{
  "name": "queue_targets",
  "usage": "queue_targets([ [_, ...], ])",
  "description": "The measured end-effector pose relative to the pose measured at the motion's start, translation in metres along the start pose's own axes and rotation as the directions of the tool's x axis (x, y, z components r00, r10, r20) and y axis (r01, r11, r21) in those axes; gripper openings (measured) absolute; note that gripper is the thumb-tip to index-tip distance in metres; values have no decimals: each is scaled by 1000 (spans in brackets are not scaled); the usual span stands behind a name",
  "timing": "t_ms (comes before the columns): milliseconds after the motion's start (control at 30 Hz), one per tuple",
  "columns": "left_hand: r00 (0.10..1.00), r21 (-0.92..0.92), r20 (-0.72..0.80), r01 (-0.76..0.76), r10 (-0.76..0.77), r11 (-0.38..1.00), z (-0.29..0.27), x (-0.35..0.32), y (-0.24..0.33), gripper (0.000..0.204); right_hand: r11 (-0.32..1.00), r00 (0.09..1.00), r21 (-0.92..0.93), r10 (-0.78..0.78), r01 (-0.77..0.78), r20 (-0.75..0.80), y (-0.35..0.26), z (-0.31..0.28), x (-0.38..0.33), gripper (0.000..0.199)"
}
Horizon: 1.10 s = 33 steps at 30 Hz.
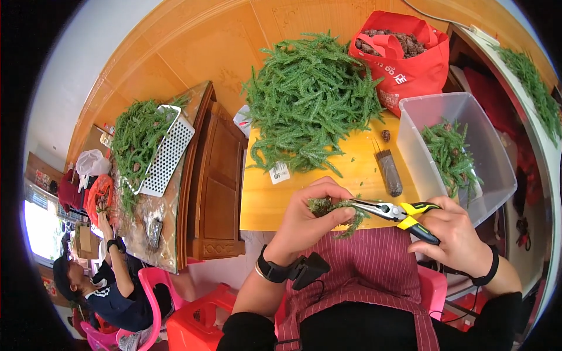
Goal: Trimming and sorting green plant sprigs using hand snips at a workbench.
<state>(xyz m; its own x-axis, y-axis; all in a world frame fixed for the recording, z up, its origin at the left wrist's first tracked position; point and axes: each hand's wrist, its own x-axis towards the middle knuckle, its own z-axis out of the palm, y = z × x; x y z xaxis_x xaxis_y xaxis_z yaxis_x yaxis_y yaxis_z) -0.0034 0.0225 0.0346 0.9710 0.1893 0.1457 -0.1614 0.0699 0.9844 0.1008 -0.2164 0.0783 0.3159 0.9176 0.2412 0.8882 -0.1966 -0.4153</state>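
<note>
My left hand (319, 213) is closed round a small green artificial pine sprig (355, 222), its fingers hiding most of the stem. In my right hand (448, 231) are pliers (421, 216) with yellow and black handles. Their metal jaws reach the sprig beside my left thumb; whether they grip a wire there I cannot make out. Just beyond, on the yellow table (275, 205), lie a dark wrapped bundle (389, 174) with thin wires sticking out and one brown pine cone (385, 136). A big heap of green sprigs (316, 99) covers the far part of the table.
At right stands a clear plastic bin (497, 175) with sprigs inside. Behind it is a red bag (404, 73) of pine cones. Another person (117, 292) works at the left table (137, 231), where a white perforated basket (167, 155) leans by more greenery. A red stool (199, 322) is lower left.
</note>
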Motion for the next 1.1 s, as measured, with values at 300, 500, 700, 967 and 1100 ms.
queue_targets([
  [300,1000,68,-16,-1,2,998,1,1,5,14,999,998,-5,40,-40,45,4,4,-7,36],
  [500,958,296,3,-274,286,915,1,1,2,24,998,999,60,-13,16,-52,7,11,-8,37],
  [700,842,480,92,-506,532,717,-1,0,6,33,996,992,-92,-26,15,-120,5,17,-14,36],
  [967,758,551,214,-615,617,565,-1,0,11,37,987,985,-160,-53,27,-163,5,15,-13,34],
  [1100,769,521,234,-616,594,592,-1,2,13,37,984,988,-171,-72,48,-139,7,12,-12,35],
])
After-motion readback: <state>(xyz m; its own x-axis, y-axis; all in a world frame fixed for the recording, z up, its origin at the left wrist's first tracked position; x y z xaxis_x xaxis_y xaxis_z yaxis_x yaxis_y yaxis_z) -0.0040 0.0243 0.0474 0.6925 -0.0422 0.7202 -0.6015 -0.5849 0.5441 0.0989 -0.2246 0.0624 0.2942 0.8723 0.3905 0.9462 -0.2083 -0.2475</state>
